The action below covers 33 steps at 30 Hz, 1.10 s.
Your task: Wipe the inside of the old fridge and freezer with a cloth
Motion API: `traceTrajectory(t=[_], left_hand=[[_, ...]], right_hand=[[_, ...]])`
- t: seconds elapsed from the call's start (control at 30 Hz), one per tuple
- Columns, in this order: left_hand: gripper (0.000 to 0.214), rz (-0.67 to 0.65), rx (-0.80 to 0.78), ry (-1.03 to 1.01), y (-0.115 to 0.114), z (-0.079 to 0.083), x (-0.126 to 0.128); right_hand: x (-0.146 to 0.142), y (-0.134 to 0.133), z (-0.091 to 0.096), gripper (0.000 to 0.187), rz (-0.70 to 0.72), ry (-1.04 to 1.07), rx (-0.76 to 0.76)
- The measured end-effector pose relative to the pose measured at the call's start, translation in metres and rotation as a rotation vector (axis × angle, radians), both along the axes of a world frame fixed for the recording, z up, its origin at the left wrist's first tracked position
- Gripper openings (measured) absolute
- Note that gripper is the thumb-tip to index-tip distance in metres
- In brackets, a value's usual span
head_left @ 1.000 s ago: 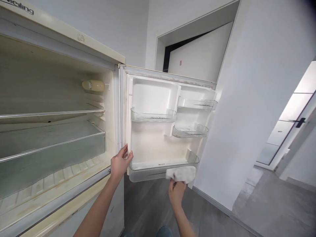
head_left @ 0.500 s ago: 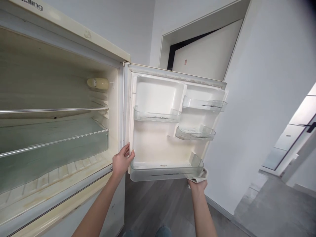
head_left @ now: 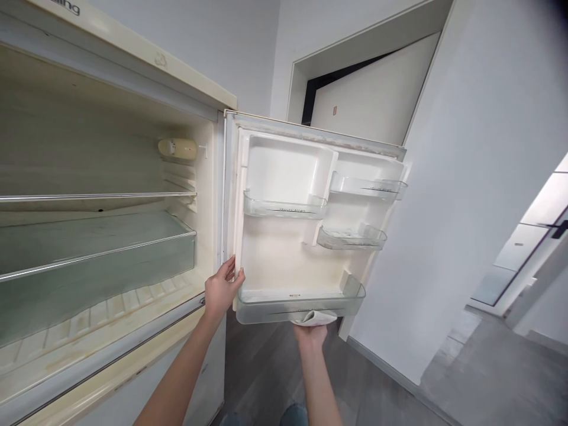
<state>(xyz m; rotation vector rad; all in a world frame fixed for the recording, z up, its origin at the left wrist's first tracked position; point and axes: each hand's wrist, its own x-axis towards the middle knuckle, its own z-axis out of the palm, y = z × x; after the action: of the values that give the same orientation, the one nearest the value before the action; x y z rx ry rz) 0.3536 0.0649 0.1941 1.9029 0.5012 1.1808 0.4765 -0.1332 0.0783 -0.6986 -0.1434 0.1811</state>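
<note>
The refrigerator door (head_left: 284, 254) stands swung out from the cabinet, its inner side facing me. My left hand (head_left: 222, 290) grips the door's lower hinge-side edge, thumb on the inner face and fingers around the edge. Under the middle of the clear bottom door bin (head_left: 266, 310), my right hand (head_left: 310, 334) holds a whitish cloth (head_left: 316, 319) against the underside; its fingertips are hidden by the cloth and the bin. Higher on the door sit a left bin (head_left: 284, 207), an upper right bin (head_left: 368, 186) and a lower right bin (head_left: 352, 238).
On the left is the open refrigerator cabinet (head_left: 208, 171) with a glass shelf (head_left: 97, 194), a greenish clear drawer (head_left: 110, 272) and a yellowed lamp cover (head_left: 177, 148). A white wall (head_left: 444, 177) and a doorway with a white door (head_left: 373, 94) are behind the refrigerator door. Grey flooring (head_left: 266, 367) lies below.
My right hand and the cloth have moved left along the underside of the bottom bin, from its right corner to near the middle. My left hand keeps its hold on the door edge.
</note>
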Motion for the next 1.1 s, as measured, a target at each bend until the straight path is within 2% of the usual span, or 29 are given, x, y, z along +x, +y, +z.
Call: traceTrajectory(t=[0.13,0.3,0.47,0.6,0.73,0.83,0.9,1.0,1.1], left_hand=[[0.052,-0.009,0.001,-0.012,-0.002,0.001,0.000],[0.051,-0.020,-0.003,-0.022,-0.002,0.001,0.000],[0.051,-0.041,-0.034,-0.027,-0.001,-0.001,0.000],[0.052,-0.070,-0.057,-0.031,0.003,0.000,-0.002],[0.052,-0.123,-0.068,-0.024,0.004,0.001,-0.009],[0.052,-0.135,-0.077,-0.019,-0.003,-0.003,-0.018],[0.048,-0.130,-0.087,-0.013,-0.009,-0.012,-0.026],[0.042,-0.059,-0.106,-0.018,-0.018,-0.041,-0.041],[0.040,0.010,-0.179,0.041,-0.033,-0.092,-0.059]], right_hand=[[-0.026,0.036,-0.005,0.040,0.073,0.135,0.177],[-0.068,0.074,0.008,0.039,0.257,0.201,0.280],[-0.108,0.108,0.023,0.046,0.477,0.121,0.283],[-0.124,0.123,0.024,0.047,0.566,0.026,0.269],[-0.112,0.104,0.029,0.043,0.544,-0.060,0.229],[-0.089,0.072,0.035,0.034,0.478,-0.144,0.254],[-0.073,0.048,0.037,0.029,0.408,-0.173,0.295],[-0.048,0.013,0.036,0.026,0.266,-0.153,0.319],[-0.023,-0.024,0.030,0.027,0.175,-0.109,0.367]])
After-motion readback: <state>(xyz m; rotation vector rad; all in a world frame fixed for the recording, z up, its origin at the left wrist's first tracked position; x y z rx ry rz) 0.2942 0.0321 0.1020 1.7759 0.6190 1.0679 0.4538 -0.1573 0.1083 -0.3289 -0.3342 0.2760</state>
